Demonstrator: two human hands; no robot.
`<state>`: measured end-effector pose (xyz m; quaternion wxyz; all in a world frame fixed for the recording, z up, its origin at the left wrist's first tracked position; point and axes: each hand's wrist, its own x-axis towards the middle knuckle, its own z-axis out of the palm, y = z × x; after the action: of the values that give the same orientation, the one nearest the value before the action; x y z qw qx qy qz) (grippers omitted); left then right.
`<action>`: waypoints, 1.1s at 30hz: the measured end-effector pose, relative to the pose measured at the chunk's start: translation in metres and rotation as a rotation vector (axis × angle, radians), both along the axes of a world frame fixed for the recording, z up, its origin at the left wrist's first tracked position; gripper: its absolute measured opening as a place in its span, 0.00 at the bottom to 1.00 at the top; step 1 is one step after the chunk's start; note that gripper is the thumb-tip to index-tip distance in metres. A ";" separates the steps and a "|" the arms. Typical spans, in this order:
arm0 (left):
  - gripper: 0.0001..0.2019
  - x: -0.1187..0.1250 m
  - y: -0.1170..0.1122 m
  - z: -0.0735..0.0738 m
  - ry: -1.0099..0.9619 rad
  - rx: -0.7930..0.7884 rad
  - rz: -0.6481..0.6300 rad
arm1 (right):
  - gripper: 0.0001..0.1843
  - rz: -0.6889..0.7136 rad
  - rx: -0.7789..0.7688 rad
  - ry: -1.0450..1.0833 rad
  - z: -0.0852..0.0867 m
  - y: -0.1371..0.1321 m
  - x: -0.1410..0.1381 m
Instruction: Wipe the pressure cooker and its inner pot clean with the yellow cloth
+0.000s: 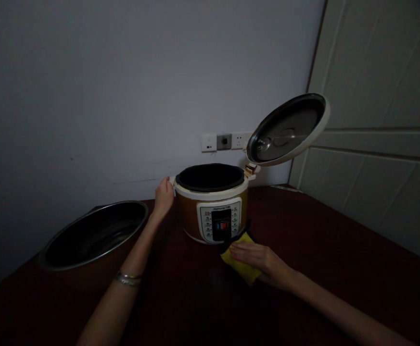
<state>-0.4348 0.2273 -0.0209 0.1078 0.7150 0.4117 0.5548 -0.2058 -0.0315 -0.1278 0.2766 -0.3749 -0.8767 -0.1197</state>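
Against the far wall, on a dark wooden table [314, 230], stands an electric pressure cooker [190, 211], its hinged lid [287, 129] raised and tilted toward the far right. Our left hand [164, 197] grips the left handle [172, 183], fingers curled; our right hand [263, 259] lies flat, fingers extended, on a yellow cloth [240, 259] at the cooker's near side. We cannot make out the dark interior. A steel pot [94, 235] sits well left.

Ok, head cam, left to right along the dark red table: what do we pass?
Round stainless-steel pot → left hand → gold-and-white electric cooker → open steel-lined round lid → white panelled door
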 end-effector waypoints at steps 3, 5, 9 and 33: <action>0.20 0.000 -0.001 -0.001 0.001 0.003 0.000 | 0.27 -0.050 0.021 0.230 0.019 -0.017 -0.019; 0.20 0.000 -0.003 -0.001 0.007 0.004 -0.003 | 0.28 -0.091 0.142 0.296 0.044 -0.024 -0.030; 0.21 0.000 -0.006 0.001 0.036 -0.005 0.005 | 0.28 -0.113 0.411 0.187 0.098 -0.011 -0.042; 0.21 -0.001 -0.001 -0.003 0.028 0.039 0.010 | 0.29 -0.037 -0.074 -0.362 0.005 0.041 -0.050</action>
<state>-0.4356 0.2267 -0.0238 0.0851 0.7226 0.4060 0.5530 -0.2563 0.0093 -0.1227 0.0982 -0.3733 -0.9089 -0.1577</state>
